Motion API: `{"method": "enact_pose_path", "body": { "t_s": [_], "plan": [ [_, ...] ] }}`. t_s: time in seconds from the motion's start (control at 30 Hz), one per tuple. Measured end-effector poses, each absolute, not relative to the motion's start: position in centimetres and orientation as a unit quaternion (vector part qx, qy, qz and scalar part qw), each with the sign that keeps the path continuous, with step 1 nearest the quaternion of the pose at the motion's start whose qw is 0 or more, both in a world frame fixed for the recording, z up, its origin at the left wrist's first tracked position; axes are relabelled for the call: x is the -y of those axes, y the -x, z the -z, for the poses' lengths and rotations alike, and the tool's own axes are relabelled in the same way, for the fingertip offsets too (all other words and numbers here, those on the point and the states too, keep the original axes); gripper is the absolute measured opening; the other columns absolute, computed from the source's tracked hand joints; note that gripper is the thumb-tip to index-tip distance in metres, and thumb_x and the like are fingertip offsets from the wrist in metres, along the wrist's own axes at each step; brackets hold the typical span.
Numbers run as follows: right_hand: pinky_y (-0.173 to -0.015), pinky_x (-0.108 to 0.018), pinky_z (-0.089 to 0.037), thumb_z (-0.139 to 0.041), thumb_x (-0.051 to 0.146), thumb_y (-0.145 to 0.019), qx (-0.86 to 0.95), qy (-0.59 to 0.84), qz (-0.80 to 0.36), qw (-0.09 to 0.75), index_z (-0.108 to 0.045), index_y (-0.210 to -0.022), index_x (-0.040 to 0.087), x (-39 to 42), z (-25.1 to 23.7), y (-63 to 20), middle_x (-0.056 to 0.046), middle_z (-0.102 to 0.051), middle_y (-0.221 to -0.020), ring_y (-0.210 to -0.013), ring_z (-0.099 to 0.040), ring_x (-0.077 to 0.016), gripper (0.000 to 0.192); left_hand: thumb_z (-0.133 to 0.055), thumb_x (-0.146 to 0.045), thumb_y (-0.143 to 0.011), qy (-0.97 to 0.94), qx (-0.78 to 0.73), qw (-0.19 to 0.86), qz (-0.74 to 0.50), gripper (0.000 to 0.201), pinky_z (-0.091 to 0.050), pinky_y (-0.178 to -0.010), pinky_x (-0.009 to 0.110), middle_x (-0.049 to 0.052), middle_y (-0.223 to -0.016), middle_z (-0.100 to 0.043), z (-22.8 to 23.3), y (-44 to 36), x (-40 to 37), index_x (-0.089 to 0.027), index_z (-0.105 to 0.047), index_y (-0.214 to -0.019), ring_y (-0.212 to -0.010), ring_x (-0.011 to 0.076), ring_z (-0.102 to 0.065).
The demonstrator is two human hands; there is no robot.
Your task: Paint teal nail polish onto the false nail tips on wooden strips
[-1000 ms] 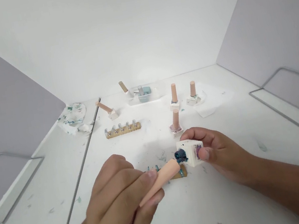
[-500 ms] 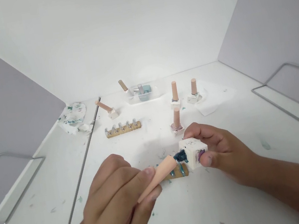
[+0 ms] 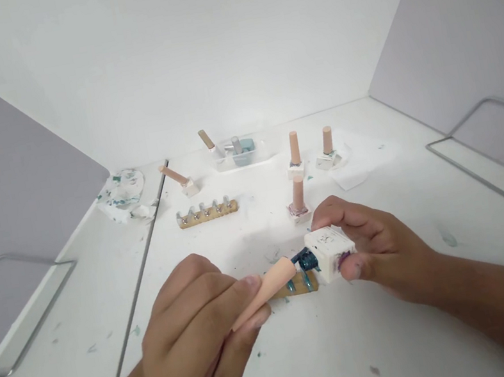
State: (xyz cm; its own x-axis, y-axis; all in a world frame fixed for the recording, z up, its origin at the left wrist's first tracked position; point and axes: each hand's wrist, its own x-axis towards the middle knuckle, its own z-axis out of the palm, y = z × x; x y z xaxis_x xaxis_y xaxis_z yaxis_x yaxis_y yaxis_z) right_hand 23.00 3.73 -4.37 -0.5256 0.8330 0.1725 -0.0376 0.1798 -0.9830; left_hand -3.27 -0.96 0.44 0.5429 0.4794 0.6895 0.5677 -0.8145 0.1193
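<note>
My left grip (image 3: 197,334) is clamped on the peach cap (image 3: 275,280); my right grip (image 3: 384,249) is clamped on the white bottle (image 3: 330,242). The cap's brush (image 3: 300,256) is at the bottle's dark-stained neck (image 3: 309,261), above the table (image 3: 321,358).

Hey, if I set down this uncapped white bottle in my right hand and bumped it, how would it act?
The bottle would likely slide rather than roll, since its sides are flat and boxy. With the cap off its neck, it might leak if tipped. It's probably stiff: the fingers pinch it with no visible dent.
</note>
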Motion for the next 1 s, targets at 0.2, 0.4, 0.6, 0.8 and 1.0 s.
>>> {"method": "enact_pose_path", "body": {
  "t_s": [0.2, 0.4, 0.6, 0.8, 1.0],
  "plan": [
    [-0.070, -0.031, -0.042, -0.070, 0.057, -0.083, 0.659, 0.288, -0.571, 0.396, -0.063, -0.098, 0.029, -3.8, 4.1, -23.0, -0.001, -0.054, -0.091, -0.084, -0.053, -0.0180, 0.033, -0.055, -0.012, -0.093, 0.880, 0.298, 0.049, 0.367, 0.014, -0.048, -0.051, 0.030, 0.002, -0.068, -0.060, -0.6, 3.1, 0.9, -0.014, -0.059, -0.106, -0.061, 0.0140, -0.049],
    [-0.068, -0.031, -0.043, -0.070, 0.058, -0.082, 0.642, 0.294, -0.594, 0.386, -0.062, -0.098, 0.027, -3.8, 3.9, -23.0, -0.001, -0.055, -0.088, -0.078, -0.053, -0.0168, 0.036, -0.056, -0.011, -0.093, 0.883, 0.292, 0.049, 0.364, 0.016, -0.048, -0.051, 0.031, 0.001, -0.067, -0.062, -0.8, 3.1, 1.0, -0.015, -0.059, -0.107, -0.059, 0.0140, -0.051],
    [-0.075, -0.032, -0.043, -0.072, 0.055, -0.082, 0.629, 0.304, -0.605, 0.383, -0.062, -0.098, 0.028, -3.9, 4.3, -23.1, -0.001, -0.058, -0.095, -0.087, -0.055, -0.0182, 0.033, -0.055, -0.012, -0.094, 0.881, 0.297, 0.051, 0.365, 0.014, -0.048, -0.051, 0.031, 0.002, -0.069, -0.063, -0.7, 3.1, 1.2, -0.014, -0.060, -0.108, -0.060, 0.0136, -0.050],
    [-0.078, -0.033, -0.044, -0.071, 0.051, -0.084, 0.628, 0.301, -0.611, 0.376, -0.061, -0.098, 0.028, -4.0, 4.4, -22.9, -0.001, -0.058, -0.097, -0.091, -0.054, -0.0191, 0.029, -0.057, -0.009, -0.091, 0.863, 0.277, 0.029, 0.422, 0.017, -0.046, -0.049, 0.030, 0.004, -0.070, -0.061, -0.5, 3.3, 0.8, -0.009, -0.061, -0.108, -0.060, 0.0132, -0.050],
    [-0.078, -0.034, -0.045, -0.076, 0.053, -0.077, 0.627, 0.337, -0.571, 0.410, -0.065, -0.098, 0.026, -4.8, 4.7, -23.1, -0.002, -0.055, -0.093, -0.089, -0.053, -0.0200, 0.035, -0.054, -0.007, -0.090, 0.867, 0.250, 0.012, 0.431, 0.016, -0.043, -0.048, 0.029, 0.004, -0.067, -0.059, -0.4, 3.5, 0.2, -0.008, -0.060, -0.105, -0.057, 0.0125, -0.049]
  ]
}}
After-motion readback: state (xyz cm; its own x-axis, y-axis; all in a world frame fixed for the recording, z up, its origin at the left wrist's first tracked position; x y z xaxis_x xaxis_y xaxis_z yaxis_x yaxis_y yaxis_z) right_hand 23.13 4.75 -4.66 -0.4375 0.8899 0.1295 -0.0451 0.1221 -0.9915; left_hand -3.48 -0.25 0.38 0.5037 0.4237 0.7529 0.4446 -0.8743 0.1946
